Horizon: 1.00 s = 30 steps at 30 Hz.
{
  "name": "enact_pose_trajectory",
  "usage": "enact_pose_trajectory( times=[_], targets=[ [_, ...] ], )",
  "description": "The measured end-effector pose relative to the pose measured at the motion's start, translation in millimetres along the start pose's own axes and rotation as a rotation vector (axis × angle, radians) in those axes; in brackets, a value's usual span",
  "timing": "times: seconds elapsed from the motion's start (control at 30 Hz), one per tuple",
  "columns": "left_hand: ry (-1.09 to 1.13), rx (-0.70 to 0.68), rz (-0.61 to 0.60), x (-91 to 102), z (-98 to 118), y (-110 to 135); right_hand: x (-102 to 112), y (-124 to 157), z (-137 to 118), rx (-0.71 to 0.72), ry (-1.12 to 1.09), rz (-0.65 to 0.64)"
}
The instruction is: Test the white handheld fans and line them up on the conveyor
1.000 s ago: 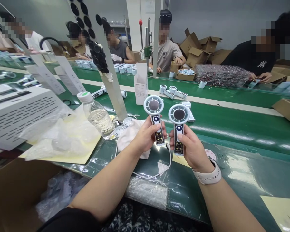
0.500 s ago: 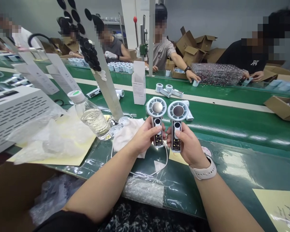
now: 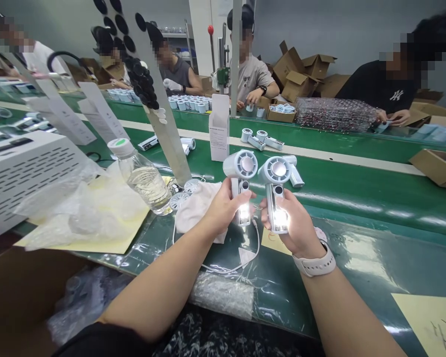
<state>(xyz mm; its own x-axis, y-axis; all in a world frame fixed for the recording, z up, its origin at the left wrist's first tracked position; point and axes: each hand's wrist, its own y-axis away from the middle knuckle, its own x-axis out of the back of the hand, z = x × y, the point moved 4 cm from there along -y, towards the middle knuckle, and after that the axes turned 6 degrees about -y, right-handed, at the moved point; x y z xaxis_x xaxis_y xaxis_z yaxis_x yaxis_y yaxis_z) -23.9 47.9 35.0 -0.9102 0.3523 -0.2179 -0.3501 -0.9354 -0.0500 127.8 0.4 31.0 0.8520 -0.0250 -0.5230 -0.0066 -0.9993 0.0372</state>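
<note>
In each hand I hold a pale blue handheld fan upright, the two side by side above the table edge. My left hand [image 3: 228,210] wraps the handle of the left fan [image 3: 241,164], its thumb lying across the front. The right fan [image 3: 275,170] is gripped around its handle by my right hand [image 3: 295,218], with a pale watch on that wrist. Both round heads show a silver disc in the centre. Bright white light glares from the lower handles and hides their details; I cannot tell whether it is reflected. Below them lies a white cable [image 3: 258,233].
A clear bottle [image 3: 143,181] leans left of a white cloth [image 3: 198,206]. An upright white box [image 3: 219,131] and more fans [image 3: 262,140] stand on the green belt [image 3: 342,183]. A slanted metal post [image 3: 171,139] rises nearby. Several co-workers sit across the belt.
Both fans have turned, so their heads now show more of their sides. Bright glare has appeared on the handles. Across the belt, a co-worker's hand has drawn back with a small part.
</note>
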Motion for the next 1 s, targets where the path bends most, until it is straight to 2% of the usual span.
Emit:
enact_pose_trajectory(
  times=[0.1, 0.2, 0.37, 0.53, 0.63, 0.73, 0.83, 1.0],
  targets=[
    [-0.027, 0.020, 0.033, 1.7, -0.6, 2.4, -0.9, -2.1, 3.1, -0.080, -0.091, -0.068],
    [0.055, 0.006, -0.027, -0.9, 2.6, 7.2, -3.4, -1.5, 4.6, -0.106, -0.122, -0.074],
    [0.105, -0.061, -0.139, -4.5, 10.5, 14.2, -9.6, 5.5, 2.7, -0.039, -0.140, -0.058],
    [0.066, -0.106, -0.079, -3.4, 12.5, 13.0, -2.3, 5.6, -3.3, 0.082, -0.069, 0.056],
    [0.097, -0.059, -0.076, -6.5, 11.2, 11.7, 0.2, 3.1, -3.6, 0.056, -0.095, 0.079],
    [0.130, 0.062, -0.130, -10.8, 7.9, 12.6, -2.1, 3.2, -2.9, -0.017, -0.104, 0.053],
    [0.121, 0.154, -0.120, -10.1, 5.3, 13.8, -5.4, 5.0, -3.8, -0.051, -0.089, 0.029],
    [0.231, 0.134, -0.080, -5.9, 6.0, 10.8, -8.4, 6.2, -6.6, -0.020, -0.141, 0.035]
  ],
)
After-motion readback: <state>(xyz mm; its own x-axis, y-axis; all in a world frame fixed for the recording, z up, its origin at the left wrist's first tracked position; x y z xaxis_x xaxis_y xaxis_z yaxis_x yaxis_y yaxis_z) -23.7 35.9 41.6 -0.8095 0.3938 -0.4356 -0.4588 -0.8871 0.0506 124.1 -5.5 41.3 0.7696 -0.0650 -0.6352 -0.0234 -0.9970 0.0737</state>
